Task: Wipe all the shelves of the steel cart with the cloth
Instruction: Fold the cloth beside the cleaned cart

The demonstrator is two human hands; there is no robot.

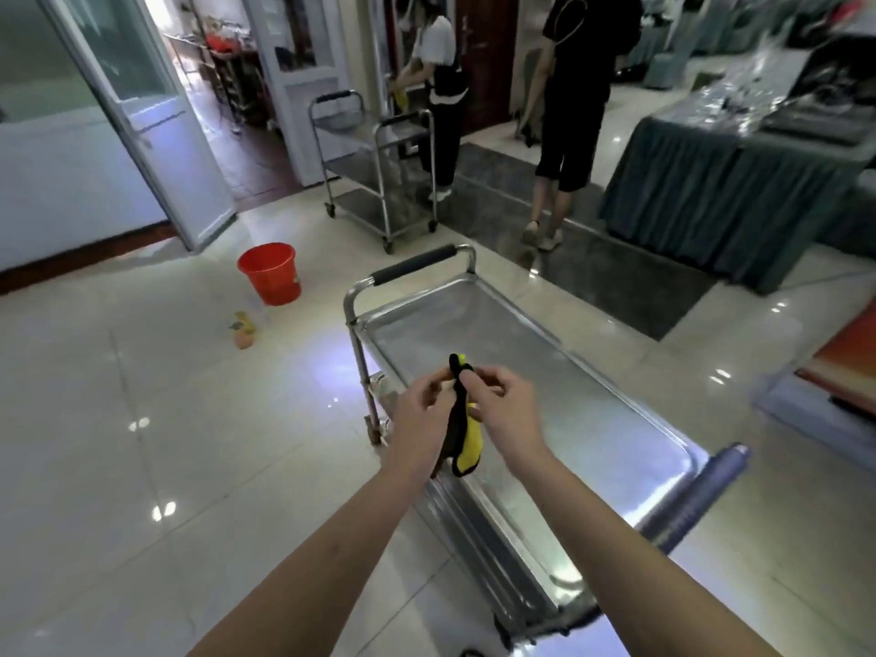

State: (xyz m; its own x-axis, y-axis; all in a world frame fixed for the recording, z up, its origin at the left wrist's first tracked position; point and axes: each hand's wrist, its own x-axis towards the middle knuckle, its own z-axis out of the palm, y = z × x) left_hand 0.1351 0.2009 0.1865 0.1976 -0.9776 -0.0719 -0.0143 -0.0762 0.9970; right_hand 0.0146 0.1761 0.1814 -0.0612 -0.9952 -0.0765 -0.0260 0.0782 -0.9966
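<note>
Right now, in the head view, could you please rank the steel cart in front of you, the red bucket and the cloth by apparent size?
1. Steel cart, by far the largest.
2. Red bucket.
3. Cloth, slightly smaller, though it hangs bunched and nearer the camera, so this is unsure.

Head-worn view, forward and down

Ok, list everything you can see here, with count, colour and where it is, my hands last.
steel cart: one, silver, right in front
second cart: one, silver, further back
cloth: one, yellow and black, held above the near cart's top shelf
bucket: one, red, floor on the left
draped table: one, grey-green, right
people: two, beyond the carts
left hand: holds the cloth
right hand: pinches the cloth
</note>
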